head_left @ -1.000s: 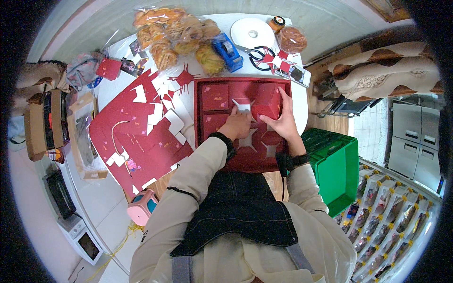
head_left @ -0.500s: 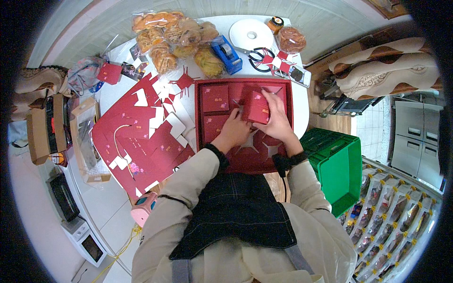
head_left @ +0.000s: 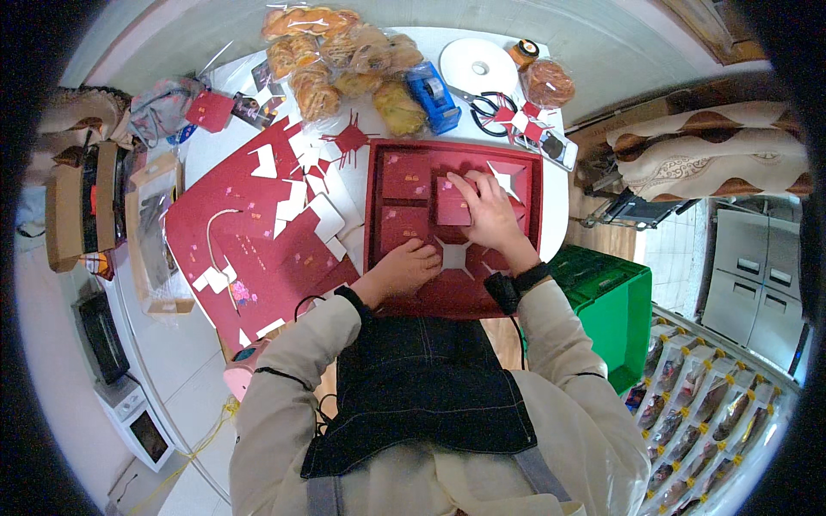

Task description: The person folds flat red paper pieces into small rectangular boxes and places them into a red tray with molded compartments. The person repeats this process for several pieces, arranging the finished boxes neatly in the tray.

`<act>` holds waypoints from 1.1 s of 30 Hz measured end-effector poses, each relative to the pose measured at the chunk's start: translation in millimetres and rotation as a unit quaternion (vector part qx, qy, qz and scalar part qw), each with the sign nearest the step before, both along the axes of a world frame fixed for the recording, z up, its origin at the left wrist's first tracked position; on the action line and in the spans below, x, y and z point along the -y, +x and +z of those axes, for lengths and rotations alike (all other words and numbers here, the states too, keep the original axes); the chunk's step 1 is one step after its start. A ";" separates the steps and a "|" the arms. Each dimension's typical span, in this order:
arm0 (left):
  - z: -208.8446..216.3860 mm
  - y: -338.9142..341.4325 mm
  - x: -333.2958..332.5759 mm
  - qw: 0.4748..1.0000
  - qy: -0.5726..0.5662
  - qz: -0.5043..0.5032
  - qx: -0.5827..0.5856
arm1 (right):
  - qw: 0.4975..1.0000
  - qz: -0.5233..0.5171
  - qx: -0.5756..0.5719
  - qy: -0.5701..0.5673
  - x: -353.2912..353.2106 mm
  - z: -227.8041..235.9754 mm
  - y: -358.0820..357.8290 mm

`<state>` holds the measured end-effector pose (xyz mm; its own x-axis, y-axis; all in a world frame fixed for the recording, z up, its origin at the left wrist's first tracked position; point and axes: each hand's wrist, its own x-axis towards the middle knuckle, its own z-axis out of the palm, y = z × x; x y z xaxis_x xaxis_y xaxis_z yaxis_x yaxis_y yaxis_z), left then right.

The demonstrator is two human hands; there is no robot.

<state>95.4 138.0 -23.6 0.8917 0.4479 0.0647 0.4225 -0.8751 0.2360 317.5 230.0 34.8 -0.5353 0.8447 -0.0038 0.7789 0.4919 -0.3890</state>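
Red box (head_left: 452,212), square-faced with pink and gold print, beneath the bent fingers of the right hand (head_left: 495,215). Left hand (head_left: 404,268): fingers curled. Whether either pinches cannot be told.

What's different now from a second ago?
The right hand has carried a small red box leftward in the red tray; its fingers are still on it. The left hand has drawn back toward the body. The bread, scissors and white roll stayed put.
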 end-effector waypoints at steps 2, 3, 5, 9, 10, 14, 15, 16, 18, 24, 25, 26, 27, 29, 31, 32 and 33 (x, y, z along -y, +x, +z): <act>5.2 8.8 1.1 0.999 -0.016 0.006 0.029 | 1.000 -0.010 0.011 -0.025 -0.1 0.2 -0.9; 4.6 14.2 -0.8 1.000 -0.018 -0.006 0.004 | 0.999 -0.015 0.016 -0.038 -0.3 0.2 -1.4; 2.3 25.5 -7.6 0.998 -0.020 -0.029 -0.045 | 0.998 -0.008 0.037 -0.053 -2.6 4.8 -3.3; 7.3 40.7 -18.7 0.993 -0.044 -0.046 -0.101 | 0.995 0.005 0.075 -0.070 -7.5 3.5 -2.9; 13.9 44.8 -21.0 0.987 -0.085 -0.044 -0.132 | 0.994 0.011 0.082 -0.070 -8.0 3.7 -2.6; 4.6 45.0 -14.9 0.988 -0.098 -0.039 -0.116 | 0.992 0.019 0.115 -0.053 -7.8 4.5 -5.1; -0.3 43.3 -12.8 0.988 -0.104 -0.033 -0.106 | 0.991 0.017 0.124 -0.046 -7.2 4.4 -7.4; 0.1 42.5 -13.5 0.989 -0.110 -0.027 -0.093 | 0.991 0.009 0.123 -0.041 -6.2 4.8 -8.9; 0.6 41.3 -15.6 0.989 -0.119 -0.022 -0.087 | 0.992 -0.006 0.122 -0.032 -3.1 5.5 -13.1; 17.5 41.3 -18.6 0.984 -0.137 -0.016 -0.115 | 0.977 -0.048 0.205 -0.040 3.4 -1.0 -27.0; 15.3 40.5 -17.1 0.984 -0.140 -0.016 -0.111 | 0.973 -0.047 0.220 -0.044 3.9 0.4 -28.6; 13.1 40.6 -15.7 0.984 -0.143 -0.016 -0.106 | 0.970 -0.047 0.235 -0.049 3.1 2.4 -30.2; 11.0 41.8 -14.1 0.983 -0.147 -0.019 -0.106 | 0.966 -0.048 0.250 -0.054 3.6 3.8 -31.0; 3.4 40.8 -15.1 0.982 -0.153 -0.019 -0.110 | 0.969 -0.076 0.230 -0.038 8.3 1.8 -34.0; -2.1 38.1 -15.0 0.988 -0.114 -0.027 -0.099 | 0.972 -0.113 0.206 -0.025 15.8 1.1 -35.1; -3.6 37.0 -13.9 0.990 -0.096 -0.031 -0.093 | 0.973 -0.115 0.201 -0.021 16.4 0.8 -35.4; -5.3 36.2 -13.9 0.990 -0.101 -0.030 -0.098 | 0.973 -0.116 0.197 -0.018 15.8 0.8 -35.4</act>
